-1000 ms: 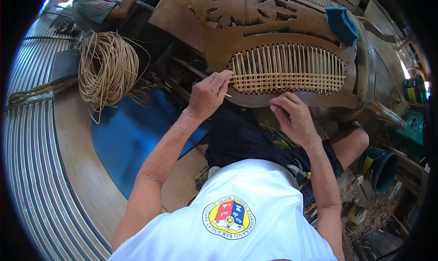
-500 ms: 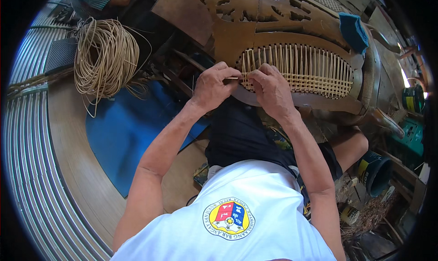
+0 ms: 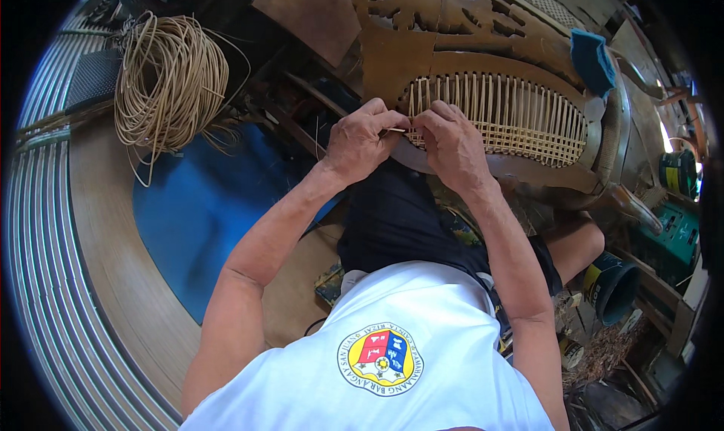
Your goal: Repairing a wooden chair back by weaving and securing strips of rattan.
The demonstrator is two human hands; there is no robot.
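At cane panel's point(image 3: 513, 138) edge: left hand point(image 3: 360, 143), scant room, right hand point(image 3: 456, 149)

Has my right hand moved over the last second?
Yes. Against the cane panel, the right hand has gone leftward and up in the picture, from below the panel's lower edge to its left end, beside the left hand.

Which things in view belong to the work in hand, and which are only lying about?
Belonging to the work:
pale strip, in the left hand
woven cane panel, at the right hand
wooden frame around it
coil of cane, probably

Apparently just lying about:
blue cloth
dark bucket
green box
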